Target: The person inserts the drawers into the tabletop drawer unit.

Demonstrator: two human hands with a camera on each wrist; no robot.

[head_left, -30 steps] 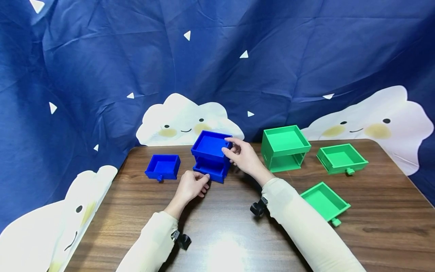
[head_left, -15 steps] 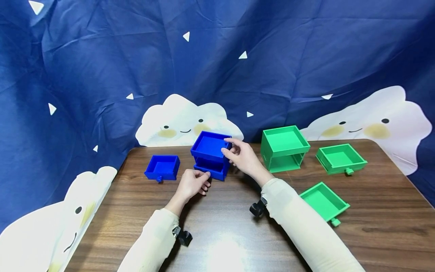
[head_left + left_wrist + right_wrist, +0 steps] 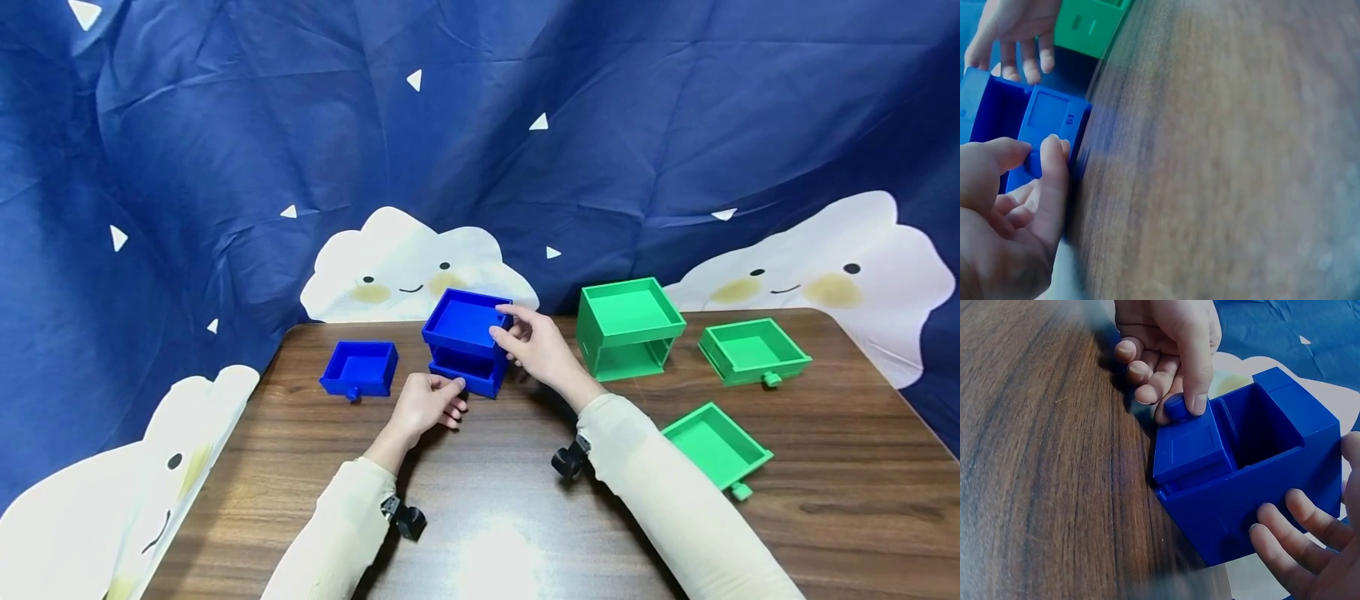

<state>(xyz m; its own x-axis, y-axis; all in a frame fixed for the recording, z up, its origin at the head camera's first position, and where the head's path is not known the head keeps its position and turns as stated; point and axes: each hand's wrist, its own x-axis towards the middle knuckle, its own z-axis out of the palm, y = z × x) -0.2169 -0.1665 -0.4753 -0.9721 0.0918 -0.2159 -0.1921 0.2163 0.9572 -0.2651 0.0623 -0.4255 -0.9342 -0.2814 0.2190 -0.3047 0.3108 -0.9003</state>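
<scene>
A small blue cabinet [image 3: 467,321] stands near the back of the table, its upper slot unfilled. In its lower slot sits a blue drawer [image 3: 1191,449], nearly flush with the front. My left hand [image 3: 423,407] pinches the drawer's round knob [image 3: 1176,407] between thumb and forefinger. On the cabinet's right side, my right hand [image 3: 542,346] holds the top rim with thumb and forefinger; its other fingers [image 3: 1279,540] lie along the side wall. Left of the cabinet lies a second blue drawer [image 3: 360,367], knob facing the front.
A green cabinet [image 3: 630,325] with an unfilled opening stands to the right. One green drawer [image 3: 753,346] lies beside it and another green drawer [image 3: 716,446] nearer the front, beside my right sleeve [image 3: 667,483]. A blue cloth [image 3: 480,150] with clouds hangs behind the wooden table [image 3: 480,492].
The lower blue drawer has slid back into the cabinet, the left hand moving slightly forward and right with its knob. The right hand has stayed on the cabinet.
</scene>
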